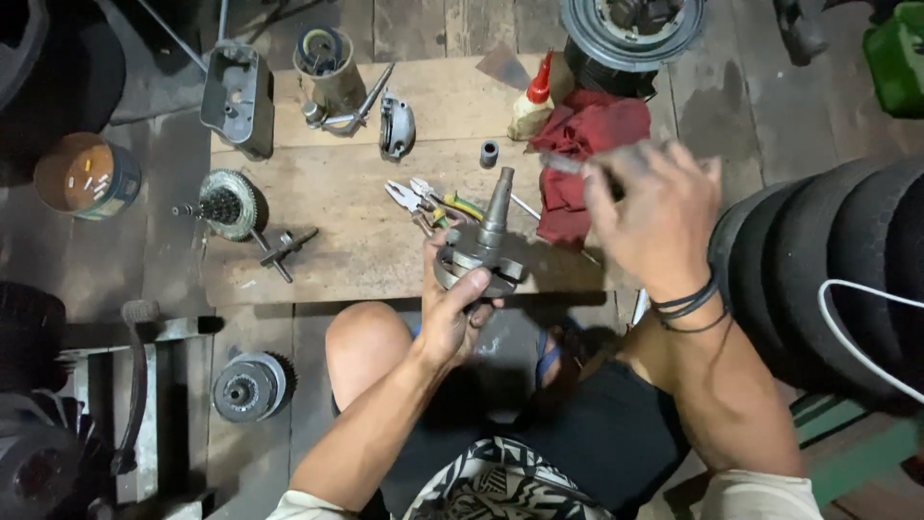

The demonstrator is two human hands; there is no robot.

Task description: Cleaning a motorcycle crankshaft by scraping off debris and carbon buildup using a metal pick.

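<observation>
My left hand (452, 308) grips a grey metal crankshaft (484, 252) by its round flywheel, the tapered shaft pointing up over the near edge of a wooden board (337, 241). My right hand (647, 214) hovers to the right of it, blurred, with fingers closed on a small grey metal tool or part (563, 164) above a red rag (582, 144). Black bands circle the right wrist.
On the board lie pliers (423, 200), a small dark sleeve (489, 153), a glue bottle (534, 96), a gear cluster (226, 204), a T-shaped part (284, 250) and a grey engine cover (238, 96). Stacked tyres (828, 270) stand right; a clutch part (248, 387) and a tin (89, 176) sit left.
</observation>
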